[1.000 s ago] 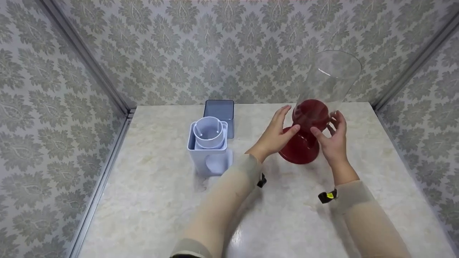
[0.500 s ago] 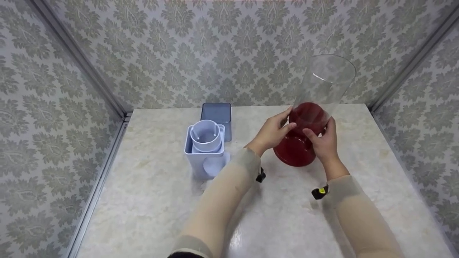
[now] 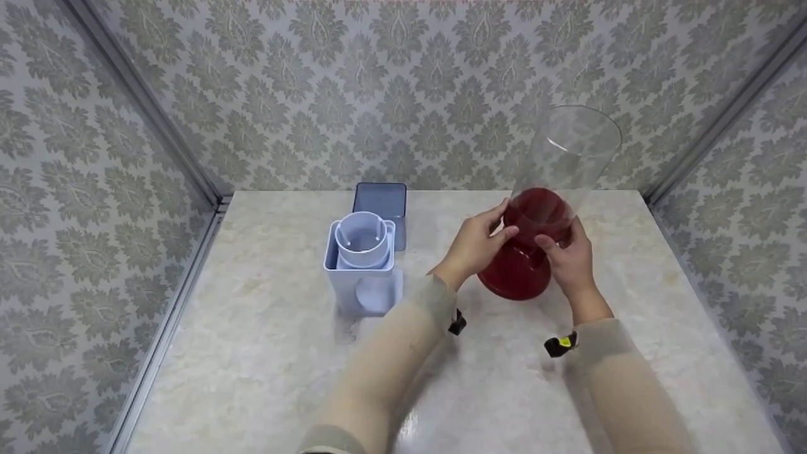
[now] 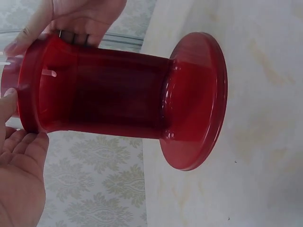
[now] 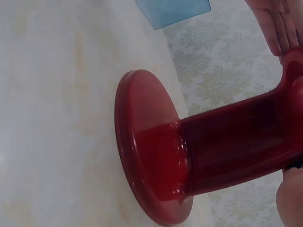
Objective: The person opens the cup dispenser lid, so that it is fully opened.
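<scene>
A glossy red stand (image 3: 516, 277) has a round foot, a thick column (image 4: 116, 94) and a flared collar (image 4: 29, 85) on top. From the collar rises a tall clear cylinder (image 3: 570, 154), with its upper rim uncovered. My left hand (image 3: 474, 247) grips the collar's left side, thumb at the front. On the opposite side my right hand (image 3: 572, 257) grips the same collar, its thumb also at the front. The stand leans in the head view. Whether its foot (image 5: 151, 142) touches the table cannot be told.
Left of the hands stands a pale blue square housing (image 3: 359, 290) with a round cup-like part (image 3: 362, 243) on top. Behind it is a see-through blue-grey box (image 3: 380, 198). Patterned walls enclose the pale marbled table (image 3: 265, 353) at the back and both sides.
My right hand's fingers have closed in on the collar from a looser hold. The stand and cylinder have shifted slightly left and nearer in the head view, which itself has moved a little.
</scene>
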`<state>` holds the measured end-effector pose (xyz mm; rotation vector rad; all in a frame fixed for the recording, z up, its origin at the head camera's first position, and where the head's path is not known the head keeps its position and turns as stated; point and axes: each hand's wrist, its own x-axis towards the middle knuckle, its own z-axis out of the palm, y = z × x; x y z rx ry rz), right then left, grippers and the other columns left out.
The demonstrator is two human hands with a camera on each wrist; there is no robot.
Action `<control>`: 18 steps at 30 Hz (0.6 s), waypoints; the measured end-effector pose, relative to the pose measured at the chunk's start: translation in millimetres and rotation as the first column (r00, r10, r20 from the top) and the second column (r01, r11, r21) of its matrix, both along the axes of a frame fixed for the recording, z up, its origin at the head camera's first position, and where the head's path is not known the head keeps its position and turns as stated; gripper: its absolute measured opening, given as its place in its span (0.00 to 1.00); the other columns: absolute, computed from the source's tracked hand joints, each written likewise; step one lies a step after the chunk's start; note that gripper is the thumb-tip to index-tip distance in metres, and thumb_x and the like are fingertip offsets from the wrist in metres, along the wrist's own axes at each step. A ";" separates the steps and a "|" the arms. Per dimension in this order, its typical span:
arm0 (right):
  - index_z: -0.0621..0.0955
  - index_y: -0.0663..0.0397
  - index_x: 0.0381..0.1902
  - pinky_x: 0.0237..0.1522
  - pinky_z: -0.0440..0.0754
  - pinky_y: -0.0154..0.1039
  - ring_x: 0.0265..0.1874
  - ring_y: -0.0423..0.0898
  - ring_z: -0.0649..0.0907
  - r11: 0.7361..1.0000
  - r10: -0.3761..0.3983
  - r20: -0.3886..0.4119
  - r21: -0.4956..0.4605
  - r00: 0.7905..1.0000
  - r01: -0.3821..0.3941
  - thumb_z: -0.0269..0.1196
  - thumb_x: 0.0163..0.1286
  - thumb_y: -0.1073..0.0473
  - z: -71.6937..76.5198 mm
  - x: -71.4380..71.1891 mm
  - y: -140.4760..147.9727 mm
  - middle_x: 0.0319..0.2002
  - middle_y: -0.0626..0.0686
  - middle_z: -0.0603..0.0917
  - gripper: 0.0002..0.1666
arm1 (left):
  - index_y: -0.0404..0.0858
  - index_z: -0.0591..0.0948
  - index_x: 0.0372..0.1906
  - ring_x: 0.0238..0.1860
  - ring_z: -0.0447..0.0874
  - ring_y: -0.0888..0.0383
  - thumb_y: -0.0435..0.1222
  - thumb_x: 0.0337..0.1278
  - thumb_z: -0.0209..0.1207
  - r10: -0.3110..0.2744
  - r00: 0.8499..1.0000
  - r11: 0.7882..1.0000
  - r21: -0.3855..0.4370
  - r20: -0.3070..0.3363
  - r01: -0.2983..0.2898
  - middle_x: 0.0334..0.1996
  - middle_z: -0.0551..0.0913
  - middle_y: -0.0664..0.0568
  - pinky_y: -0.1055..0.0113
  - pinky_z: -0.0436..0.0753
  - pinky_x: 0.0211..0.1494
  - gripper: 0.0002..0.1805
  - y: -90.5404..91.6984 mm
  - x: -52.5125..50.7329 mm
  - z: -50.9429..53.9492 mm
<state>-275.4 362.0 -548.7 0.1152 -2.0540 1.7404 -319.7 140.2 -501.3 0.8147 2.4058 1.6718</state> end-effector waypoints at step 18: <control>0.84 0.52 0.68 0.57 0.89 0.29 0.54 0.38 0.89 0.963 0.165 -0.042 -0.209 0.985 -0.170 0.87 0.53 0.32 -17.1 1.6 1.1 0.56 0.45 0.92 0.52 | 0.46 0.81 0.79 0.74 0.87 0.56 0.38 0.80 0.68 0.169 0.983 0.986 0.009 -0.074 -0.169 0.75 0.84 0.51 0.71 0.86 0.73 0.28 -22.0 35.1 -2.3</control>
